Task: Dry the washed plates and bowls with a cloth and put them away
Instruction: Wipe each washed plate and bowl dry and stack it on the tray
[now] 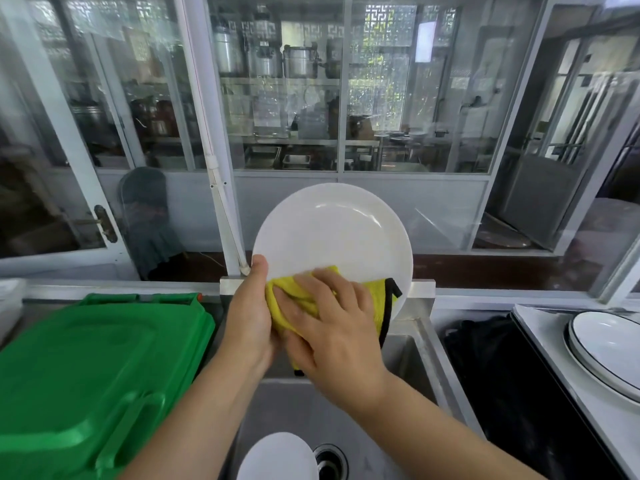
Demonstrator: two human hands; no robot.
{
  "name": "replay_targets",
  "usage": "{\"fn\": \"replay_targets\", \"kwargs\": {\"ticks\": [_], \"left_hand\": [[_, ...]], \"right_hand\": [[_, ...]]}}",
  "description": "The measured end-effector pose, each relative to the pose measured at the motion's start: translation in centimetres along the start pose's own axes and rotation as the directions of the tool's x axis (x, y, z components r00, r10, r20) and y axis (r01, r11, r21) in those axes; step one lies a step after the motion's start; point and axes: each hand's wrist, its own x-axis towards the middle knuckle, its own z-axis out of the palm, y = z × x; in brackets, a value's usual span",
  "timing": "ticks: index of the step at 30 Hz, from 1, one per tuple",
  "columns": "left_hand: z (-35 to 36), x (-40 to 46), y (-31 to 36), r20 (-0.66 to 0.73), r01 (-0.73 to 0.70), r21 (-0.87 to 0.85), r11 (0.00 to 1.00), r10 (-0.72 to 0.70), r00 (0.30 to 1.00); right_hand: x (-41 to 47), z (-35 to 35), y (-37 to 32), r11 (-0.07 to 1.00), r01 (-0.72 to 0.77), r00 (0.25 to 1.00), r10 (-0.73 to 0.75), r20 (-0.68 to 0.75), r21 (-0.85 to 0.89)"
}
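Observation:
A large white plate (334, 230) is held upright over the steel sink (412, 355), its inner face toward me. My left hand (251, 313) grips its lower left rim, thumb on the front. My right hand (332, 327) presses a yellow cloth (294, 299) with black edging against the plate's lower part, fingers spread over the cloth. Another white dish (278, 457) lies in the sink bottom beside the drain (330, 460). A stack of white plates with dark rims (609, 344) sits on the counter at the right.
A green plastic bin lid (86, 375) fills the left side. A black bin bag (502, 368) sits between the sink and the white counter (561, 386). A glass partition (277, 98) stands right behind the sink ledge.

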Motion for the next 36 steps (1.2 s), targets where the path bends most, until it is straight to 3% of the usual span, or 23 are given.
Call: {"fn": "replay_targets", "kwargs": {"ticks": [4,8,13,17,22,27,32,36], "left_hand": [[-0.5,0.5,0.4,-0.037,-0.049,0.048,0.998,0.051,0.998],[-0.9,0.8,0.0,-0.079,-0.098,0.132,0.986,0.109,0.991],[0.0,0.9,-1.3,-0.068,-0.103,0.121,0.987,0.112,0.991],[0.2,1.1,-1.7,-0.088,-0.083,0.136,0.987,0.095,0.992],[-0.8,1.5,-0.2,-0.122,-0.142,0.241,0.96,0.175,0.977],[-0.9,1.0,0.5,-0.053,-0.183,0.353,0.918,0.215,0.975],[-0.5,0.7,0.8,0.006,-0.196,0.426,0.883,0.214,0.977],[0.3,0.5,-0.4,-0.079,-0.097,0.485,0.869,0.154,0.985]], "right_hand": [[-2.1,-0.7,2.9,0.987,0.154,0.988,-0.152,0.03,-0.056],[-2.5,-1.6,4.8,0.994,0.074,0.997,-0.073,0.014,-0.08],[-1.5,-0.6,2.0,0.999,-0.045,0.999,0.045,-0.005,0.002],[-1.4,-0.1,1.8,0.999,0.004,1.0,-0.005,0.027,0.042],[-3.0,-0.9,5.4,0.993,0.102,0.993,-0.097,0.066,-0.064],[-1.6,-1.8,8.4,0.989,-0.026,0.999,0.029,0.018,-0.146],[1.6,-1.9,7.2,0.972,-0.181,0.983,0.175,-0.051,-0.153],[3.9,-1.3,4.5,0.982,-0.158,0.986,0.151,-0.075,-0.098]]}}
